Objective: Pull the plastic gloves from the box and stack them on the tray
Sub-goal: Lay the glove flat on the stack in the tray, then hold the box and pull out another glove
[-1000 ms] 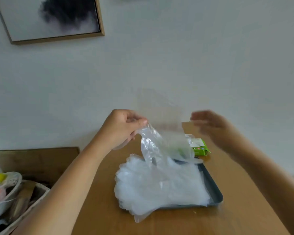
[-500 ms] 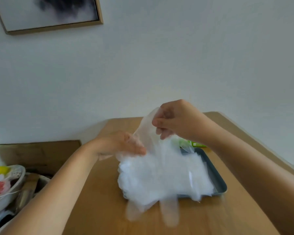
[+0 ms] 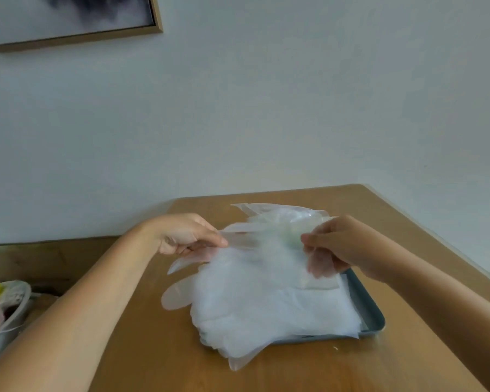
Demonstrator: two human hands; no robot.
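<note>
We held a plastic glove [image 3: 272, 222] flat over the pile [image 3: 266, 304] on the tray [image 3: 375, 318], left hand [image 3: 188, 236] and right hand [image 3: 341, 246] each in a pinching grip on it (probably to lay it square).

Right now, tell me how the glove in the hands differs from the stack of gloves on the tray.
The held glove is raised, pinched between the left hand and right hand; the glove stack lies on the tray. The held glove is one thin, nearly see-through sheet; the glove stack is many layers and looks milky white. Both are thin plastic.
</note>
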